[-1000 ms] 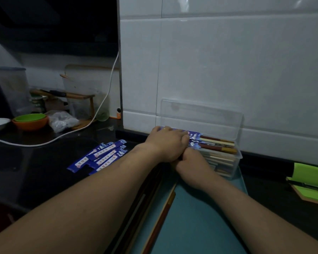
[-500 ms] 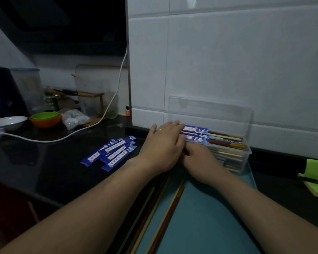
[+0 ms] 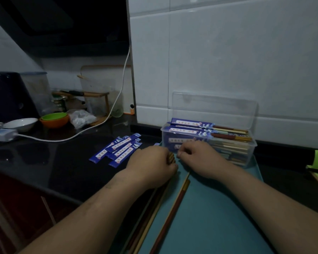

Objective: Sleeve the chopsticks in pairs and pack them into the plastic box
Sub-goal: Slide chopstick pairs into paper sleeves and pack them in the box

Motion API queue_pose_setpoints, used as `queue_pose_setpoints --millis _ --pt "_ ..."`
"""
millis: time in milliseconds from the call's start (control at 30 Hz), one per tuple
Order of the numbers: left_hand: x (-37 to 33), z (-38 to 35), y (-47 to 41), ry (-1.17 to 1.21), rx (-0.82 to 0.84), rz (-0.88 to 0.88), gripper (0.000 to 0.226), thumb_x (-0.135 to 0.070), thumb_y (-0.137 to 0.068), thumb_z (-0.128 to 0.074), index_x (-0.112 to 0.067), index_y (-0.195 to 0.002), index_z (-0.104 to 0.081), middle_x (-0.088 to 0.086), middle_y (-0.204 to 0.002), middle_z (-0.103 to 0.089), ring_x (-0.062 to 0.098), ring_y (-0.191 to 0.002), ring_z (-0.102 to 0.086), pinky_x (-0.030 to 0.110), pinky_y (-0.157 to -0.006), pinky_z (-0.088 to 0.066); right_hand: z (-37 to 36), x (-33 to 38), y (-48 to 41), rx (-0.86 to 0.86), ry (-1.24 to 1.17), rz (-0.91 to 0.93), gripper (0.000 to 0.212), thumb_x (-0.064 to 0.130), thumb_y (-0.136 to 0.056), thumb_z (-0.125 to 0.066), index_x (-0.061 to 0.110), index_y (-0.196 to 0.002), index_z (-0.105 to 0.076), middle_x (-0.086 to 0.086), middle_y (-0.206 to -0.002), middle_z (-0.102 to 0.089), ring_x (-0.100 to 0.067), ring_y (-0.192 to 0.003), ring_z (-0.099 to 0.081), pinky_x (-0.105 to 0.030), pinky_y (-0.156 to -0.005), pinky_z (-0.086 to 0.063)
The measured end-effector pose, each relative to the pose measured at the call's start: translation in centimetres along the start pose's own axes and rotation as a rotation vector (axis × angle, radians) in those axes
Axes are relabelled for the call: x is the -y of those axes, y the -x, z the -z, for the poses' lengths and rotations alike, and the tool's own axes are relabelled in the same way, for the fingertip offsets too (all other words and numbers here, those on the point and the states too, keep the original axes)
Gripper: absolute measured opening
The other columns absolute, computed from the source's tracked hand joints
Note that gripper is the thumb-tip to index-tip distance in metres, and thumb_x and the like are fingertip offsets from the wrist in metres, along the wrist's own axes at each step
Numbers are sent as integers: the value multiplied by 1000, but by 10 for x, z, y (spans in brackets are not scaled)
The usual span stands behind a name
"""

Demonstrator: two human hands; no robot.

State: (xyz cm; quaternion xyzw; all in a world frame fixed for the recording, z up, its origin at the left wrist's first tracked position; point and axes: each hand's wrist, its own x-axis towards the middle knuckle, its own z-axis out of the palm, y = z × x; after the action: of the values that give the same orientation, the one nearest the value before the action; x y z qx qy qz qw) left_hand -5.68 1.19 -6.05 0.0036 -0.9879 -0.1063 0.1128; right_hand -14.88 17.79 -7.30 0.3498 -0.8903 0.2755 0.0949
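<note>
**Back from the box for the next pair**

From the head view, the left hand (image 3: pixel 152 165) is curled round a bundle of bare chopsticks (image 3: pixel 170 158) at the left edge of the teal mat (image 3: pixel 218 217). The right hand (image 3: pixel 200 158) is just in front of the plastic box (image 3: pixel 246 158), with its fingers bent. I cannot tell whether it pinches anything.

The box stands open at the back of the worktop (image 3: pixel 62 162), against the tiles, with sleeved pairs (image 3: pixel 191 123) stacked to its rim. Empty sleeves (image 3: pixel 117 149) lie to its left.

The sticks look light, stiff and smooth, so they are likely to roll. I would pinch two together near the thick ends. The sleeves look flimsy.

Half a second ago both hands were pressing on the pairs in the box. They have now drawn back to the mat.
</note>
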Motion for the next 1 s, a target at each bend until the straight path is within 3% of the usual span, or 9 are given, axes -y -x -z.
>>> queue_pose_setpoints --millis 133,267,333,500,567,633,833,1000 --pt "-1 -4 2 35 61 -23 31 -60 -90 -64 -37 -108 -55 -14 -100 -60 13 -91 -55 41 -84 -44 1 -2 0 -6 -25 -16 17 26 -97 -61 20 -87 -72 6 -89 -71 -9 -83 -63 -34 -77 -52" --pt "0 -11 -3 52 50 -20 25 -56 -94 -64 -36 -94 -50 -10 -92 -60 11 -84 -57 38 -74 -44 2 -1 1 2 -49 -38 12 25 -97 -62 24 -90 -73 12 -88 -68 0 -82 -60 -23 -69 -45" --pt "1 -14 -5 76 21 -19 20 -53 -97 -62 -35 -98 -55 -9 -93 -62 12 -84 -58 38 -71 -46 3 0 2 2 -45 -44 11 24 -96 -62 25 -91 -71 13 -87 -67 1 -82 -60 -21 -69 -45" --pt "7 -8 -5 244 47 -8 6 -35 -101 -52 -35 -101 -58 -9 -96 -65 10 -86 -61 41 -80 -55 9 4 3 97 81 -100 6 28 -94 -64 27 -88 -63 8 -87 -67 -9 -80 -62 -34 -74 -55" --pt "5 -5 -4 229 109 -38 2 -38 -97 -58 -36 -96 -58 -10 -95 -64 8 -86 -61 39 -80 -55 9 6 3 151 115 -127 5 28 -92 -66 27 -88 -64 8 -88 -66 -8 -80 -61 -33 -72 -54" --pt "2 -5 -2 174 148 -53 13 -46 -92 -64 -35 -92 -57 -10 -93 -63 8 -84 -61 36 -75 -53 8 6 3 169 100 -135 6 27 -91 -69 28 -89 -63 9 -90 -66 -6 -82 -60 -29 -69 -51" --pt "0 -8 -2 136 95 -64 18 -47 -90 -67 -35 -101 -59 -10 -97 -65 10 -91 -61 41 -85 -53 6 3 1 110 24 -130 6 23 -93 -68 28 -91 -67 13 -91 -64 0 -82 -57 -21 -67 -45" --pt "3 -11 -3 180 69 -94 16 -49 -94 -68 -40 -99 -55 -12 -98 -63 9 -93 -60 38 -81 -49 5 4 3 192 43 -71 20 25 -97 -66 32 -114 -73 20 -90 -58 5 -81 -54 -16 -67 -41"
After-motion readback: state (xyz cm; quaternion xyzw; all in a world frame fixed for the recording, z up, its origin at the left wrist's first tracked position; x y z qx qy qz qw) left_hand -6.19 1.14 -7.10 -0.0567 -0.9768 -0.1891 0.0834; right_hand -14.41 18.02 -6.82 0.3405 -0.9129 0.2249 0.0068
